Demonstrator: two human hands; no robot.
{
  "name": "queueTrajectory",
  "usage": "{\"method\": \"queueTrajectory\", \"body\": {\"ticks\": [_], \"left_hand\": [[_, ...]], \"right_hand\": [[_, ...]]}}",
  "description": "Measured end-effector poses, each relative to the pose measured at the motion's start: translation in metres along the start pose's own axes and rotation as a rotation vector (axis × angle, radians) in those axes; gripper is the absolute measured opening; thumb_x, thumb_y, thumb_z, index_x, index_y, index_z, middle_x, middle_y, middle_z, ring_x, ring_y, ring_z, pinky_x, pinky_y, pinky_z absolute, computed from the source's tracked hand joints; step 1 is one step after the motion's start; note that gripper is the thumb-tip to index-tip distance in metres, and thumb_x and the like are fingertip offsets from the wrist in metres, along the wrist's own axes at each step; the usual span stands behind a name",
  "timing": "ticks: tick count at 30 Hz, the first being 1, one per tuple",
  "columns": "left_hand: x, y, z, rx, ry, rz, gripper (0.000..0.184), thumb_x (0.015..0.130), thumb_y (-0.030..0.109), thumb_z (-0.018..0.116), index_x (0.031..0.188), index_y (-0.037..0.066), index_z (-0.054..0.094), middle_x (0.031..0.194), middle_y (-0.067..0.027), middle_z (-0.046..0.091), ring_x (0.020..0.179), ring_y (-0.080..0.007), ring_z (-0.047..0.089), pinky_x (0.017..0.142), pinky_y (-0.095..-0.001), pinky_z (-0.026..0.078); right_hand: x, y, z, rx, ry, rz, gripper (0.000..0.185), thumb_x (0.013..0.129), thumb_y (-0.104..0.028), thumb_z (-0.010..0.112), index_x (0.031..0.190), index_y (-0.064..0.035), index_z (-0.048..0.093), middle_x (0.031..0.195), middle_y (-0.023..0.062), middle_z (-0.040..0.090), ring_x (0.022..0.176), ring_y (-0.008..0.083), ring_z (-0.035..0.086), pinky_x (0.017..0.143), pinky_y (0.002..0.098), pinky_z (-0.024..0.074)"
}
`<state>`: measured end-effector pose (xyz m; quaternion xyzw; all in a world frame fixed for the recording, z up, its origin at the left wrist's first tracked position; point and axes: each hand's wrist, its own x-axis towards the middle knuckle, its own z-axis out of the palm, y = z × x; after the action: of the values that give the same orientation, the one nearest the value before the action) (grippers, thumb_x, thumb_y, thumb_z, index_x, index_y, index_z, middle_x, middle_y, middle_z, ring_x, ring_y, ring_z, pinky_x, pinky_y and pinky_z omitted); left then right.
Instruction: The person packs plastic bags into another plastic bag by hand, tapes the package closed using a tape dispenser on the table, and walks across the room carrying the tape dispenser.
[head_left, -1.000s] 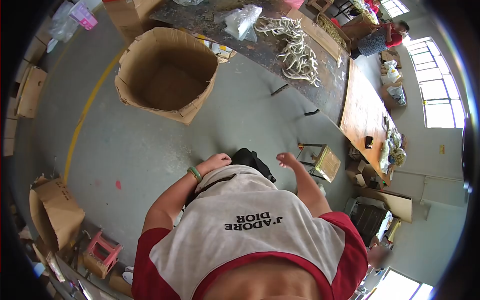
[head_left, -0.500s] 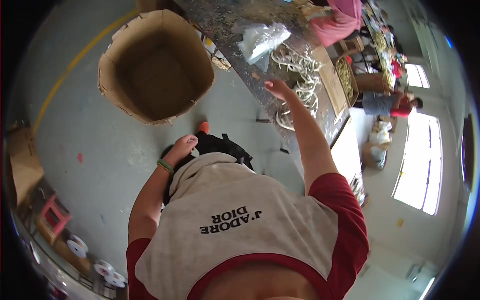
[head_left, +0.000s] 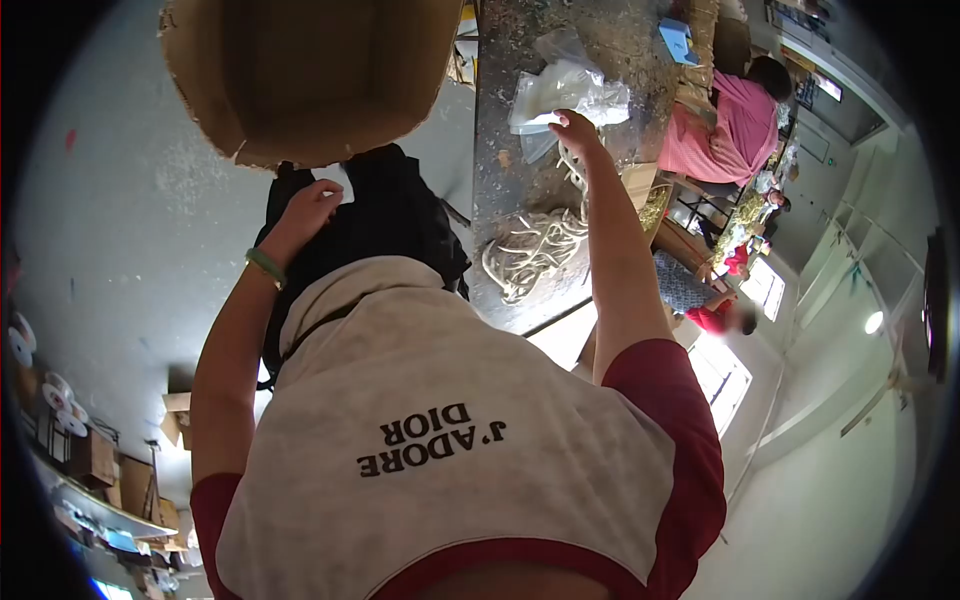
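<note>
Nearest, the shirt [head_left: 450, 370] bears "J'ADORE DIOR", upside down in the frame. The left hand [head_left: 312, 208], left of centre, is loosely curled beside a small white patch [head_left: 346, 184]; whether it grips anything, I cannot tell. The right hand [head_left: 583, 136] is half open over clear plastic bags [head_left: 603, 103], no grip visible; contact is unclear. Below them, the pale tangled pieces [head_left: 528, 252] lie heaped and unsorted on the tabletop [head_left: 502, 185], loose from any bag. The carton [head_left: 300, 150] stands open, upper left. Beyond sits a person in pink [head_left: 742, 125].
</note>
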<state>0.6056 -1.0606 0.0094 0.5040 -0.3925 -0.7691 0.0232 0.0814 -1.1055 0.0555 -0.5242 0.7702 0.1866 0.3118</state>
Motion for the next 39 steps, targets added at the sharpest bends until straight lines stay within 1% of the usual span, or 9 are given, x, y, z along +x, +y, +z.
{"method": "queueTrajectory", "body": {"ticks": [3, 7, 8, 11, 15, 18, 22, 30, 39], "left_hand": [[0.010, 0.013, 0.007, -0.122, 0.061, -0.076, 0.025, 0.090, 0.022, 0.056, 0.107, 0.004, 0.060, 0.073, -0.0018, 0.055, 0.064, -0.0092, 0.052, 0.061, -0.0236, 0.044], [0.032, 0.022, 0.034, -0.213, 0.115, -0.172, 0.025, 0.091, 0.022, 0.055, 0.107, 0.005, 0.061, 0.072, -0.0009, 0.053, 0.066, -0.0080, 0.050, 0.061, -0.0228, 0.043], [0.041, 0.023, 0.044, -0.222, 0.114, -0.186, 0.025, 0.091, 0.022, 0.055, 0.107, 0.005, 0.060, 0.072, -0.0011, 0.053, 0.066, -0.0081, 0.050, 0.061, -0.0231, 0.043], [0.074, 0.033, 0.080, -0.205, 0.073, -0.183, 0.025, 0.090, 0.022, 0.056, 0.108, 0.005, 0.060, 0.073, -0.0016, 0.054, 0.066, -0.0090, 0.051, 0.061, -0.0239, 0.043], [0.119, 0.062, 0.136, -0.197, -0.012, -0.139, 0.025, 0.089, 0.021, 0.057, 0.108, 0.005, 0.060, 0.072, -0.0035, 0.056, 0.066, -0.0114, 0.053, 0.062, -0.0266, 0.044], [0.142, 0.088, 0.164, -0.091, -0.073, -0.090, 0.026, 0.089, 0.021, 0.058, 0.108, 0.003, 0.059, 0.072, -0.0051, 0.057, 0.066, -0.0129, 0.054, 0.063, -0.0287, 0.044], [0.153, 0.112, 0.179, -0.012, -0.184, -0.101, 0.025, 0.090, 0.019, 0.056, 0.111, 0.004, 0.058, 0.068, 0.0005, 0.050, 0.063, -0.0085, 0.047, 0.059, -0.0262, 0.040], [0.158, 0.094, 0.175, 0.064, -0.209, -0.125, 0.026, 0.089, 0.021, 0.057, 0.107, 0.002, 0.058, 0.069, -0.0061, 0.057, 0.064, -0.0157, 0.055, 0.062, -0.0308, 0.044], [0.153, 0.080, 0.168, -0.014, -0.173, -0.129, 0.026, 0.089, 0.021, 0.056, 0.110, 0.005, 0.059, 0.063, 0.0001, 0.047, 0.060, -0.0093, 0.044, 0.058, -0.0272, 0.038]], "right_hand": [[0.048, 0.026, 0.005, -0.185, 0.071, -0.047, 0.051, 0.079, -0.034, 0.069, 0.122, -0.0083, 0.057, 0.118, 0.0121, 0.062, 0.109, 0.0275, 0.059, 0.094, 0.0346, 0.0460], [0.102, 0.038, 0.011, -0.299, 0.329, 0.047, 0.078, 0.068, -0.035, 0.078, 0.134, -0.0123, 0.044, 0.127, 0.0165, 0.053, 0.122, 0.0331, 0.047, 0.100, 0.0436, 0.0402], [0.108, 0.033, 0.006, -0.315, 0.359, 0.077, 0.092, 0.063, -0.037, 0.081, 0.139, -0.0149, 0.034, 0.133, 0.0181, 0.045, 0.126, 0.0370, 0.040, 0.101, 0.0473, 0.0379], [0.136, 0.039, 0.003, -0.241, 0.304, 0.107, 0.099, 0.058, -0.039, 0.084, 0.140, -0.0210, 0.032, 0.139, 0.0156, 0.038, 0.122, 0.0387, 0.043, 0.096, 0.0493, 0.0426], [0.135, 0.037, 0.007, -0.255, 0.151, 0.203, 0.093, 0.056, -0.047, 0.084, 0.133, -0.0223, 0.037, 0.131, 0.0152, 0.043, 0.118, 0.0369, 0.045, 0.092, 0.0491, 0.0441], [0.124, 0.044, 0.017, -0.234, 0.190, 0.195, 0.091, 0.058, -0.053, 0.080, 0.126, -0.0077, 0.041, 0.124, 0.0180, 0.046, 0.114, 0.0369, 0.046, 0.092, 0.0469, 0.0446], [0.118, 0.063, 0.034, -0.161, 0.162, 0.233, 0.090, 0.060, -0.054, 0.078, 0.119, 0.0043, 0.043, 0.120, 0.0223, 0.047, 0.113, 0.0381, 0.047, 0.093, 0.0450, 0.0447], [0.126, 0.076, 0.039, -0.087, 0.170, 0.219, 0.078, 0.062, -0.043, 0.077, 0.114, 0.0057, 0.045, 0.112, 0.0257, 0.050, 0.108, 0.0396, 0.050, 0.094, 0.0446, 0.0432], [0.116, 0.059, 0.044, -0.059, 0.227, 0.247, 0.071, 0.064, -0.035, 0.075, 0.114, 0.0044, 0.043, 0.115, 0.0273, 0.045, 0.110, 0.0416, 0.045, 0.098, 0.0479, 0.0379]]}}
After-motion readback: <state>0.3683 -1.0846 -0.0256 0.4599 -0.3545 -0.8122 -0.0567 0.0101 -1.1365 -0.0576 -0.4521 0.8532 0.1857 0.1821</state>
